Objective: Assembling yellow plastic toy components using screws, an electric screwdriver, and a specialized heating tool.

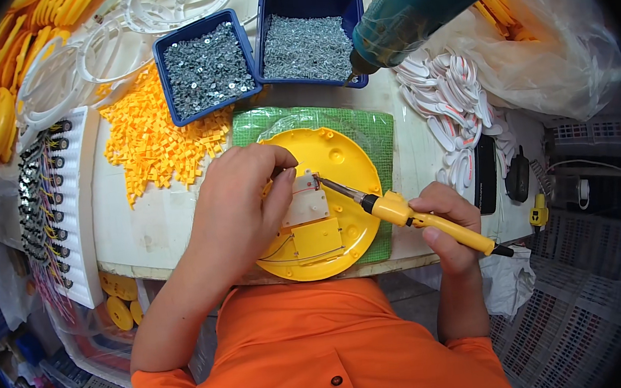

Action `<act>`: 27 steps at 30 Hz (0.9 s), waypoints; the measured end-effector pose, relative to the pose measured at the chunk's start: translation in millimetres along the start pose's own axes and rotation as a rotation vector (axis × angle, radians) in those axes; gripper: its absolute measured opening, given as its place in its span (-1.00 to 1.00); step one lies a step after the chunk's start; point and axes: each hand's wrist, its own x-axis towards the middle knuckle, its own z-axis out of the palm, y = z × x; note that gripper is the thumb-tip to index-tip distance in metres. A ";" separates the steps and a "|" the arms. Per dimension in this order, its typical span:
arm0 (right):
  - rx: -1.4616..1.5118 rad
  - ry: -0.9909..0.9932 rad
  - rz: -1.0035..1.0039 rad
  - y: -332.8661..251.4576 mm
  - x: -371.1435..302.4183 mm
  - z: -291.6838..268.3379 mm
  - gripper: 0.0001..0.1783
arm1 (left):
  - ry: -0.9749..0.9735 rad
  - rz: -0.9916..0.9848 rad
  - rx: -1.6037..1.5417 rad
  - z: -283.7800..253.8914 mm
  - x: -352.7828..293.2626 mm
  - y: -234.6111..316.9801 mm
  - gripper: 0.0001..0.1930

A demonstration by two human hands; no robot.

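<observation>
On a green mat (382,138) lies a round yellow plastic shell (356,242), inner side up. Fixed inside it are a whitish plate (304,207) and a yellow rectangular panel (317,238), with thin dark wires along the panel. My right hand (449,219) grips a yellow soldering iron (394,208) by its handle, and the iron's tip meets a small part at the plate's upper right edge. Over the shell's left side, my left hand (245,189) is closed, thumb against fingers, close to that spot. Whatever it pinches is hidden.
Two blue bins (206,68) of small metal parts stand behind the mat, beside a heap of yellow clips (158,126). A teal power tool (413,12) hangs overhead. Wired components line a white foam block (76,209) at left; white curved pieces (447,98) pile at right.
</observation>
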 end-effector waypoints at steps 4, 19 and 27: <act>0.002 0.008 0.011 -1.1 0.5 0.8 -0.60 | -0.039 0.030 -0.005 2.5 -0.6 -4.4 -0.90; 0.045 0.042 0.003 4.1 -2.5 0.2 -0.58 | -0.029 0.071 0.111 14.7 -1.0 -4.6 -0.91; 0.023 0.025 0.008 3.6 -0.7 0.8 -0.58 | -0.022 0.068 0.134 15.4 -0.6 -3.4 -0.91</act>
